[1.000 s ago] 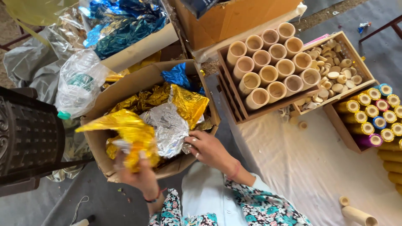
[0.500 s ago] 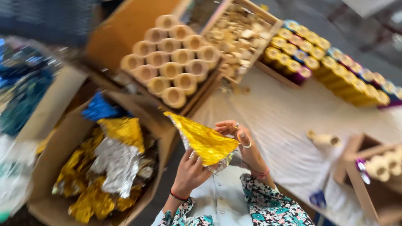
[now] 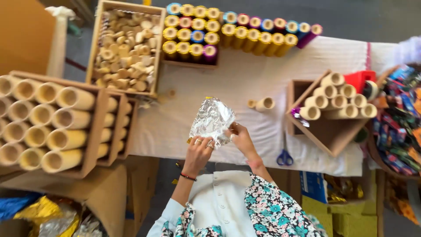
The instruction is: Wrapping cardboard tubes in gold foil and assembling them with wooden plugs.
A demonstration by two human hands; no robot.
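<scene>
Both my hands hold a crinkled foil sheet [image 3: 211, 119], silver side up, over the white cloth-covered table [image 3: 245, 83]. My left hand [image 3: 198, 150] grips its lower left edge, where a bit of gold backing shows. My right hand [image 3: 239, 137] pinches its lower right edge. A short cardboard tube [image 3: 265, 104] lies on the cloth just right of the foil, with a small cork-like plug [image 3: 251, 103] beside it.
A wooden crate of long cardboard tubes [image 3: 52, 127] stands at left, a tray of small plugs [image 3: 125, 48] behind it. Foil-capped tubes [image 3: 228, 33] line the back. A tilted box of tubes [image 3: 333, 109] sits right; blue scissors [image 3: 285, 156] lie near the front edge. A carton with foil sheets [image 3: 48, 215] is at lower left.
The view has swung right, from the foil carton to the table. The sheet taken from the carton, gold side showing before, is now held silver side up over the cloth.
</scene>
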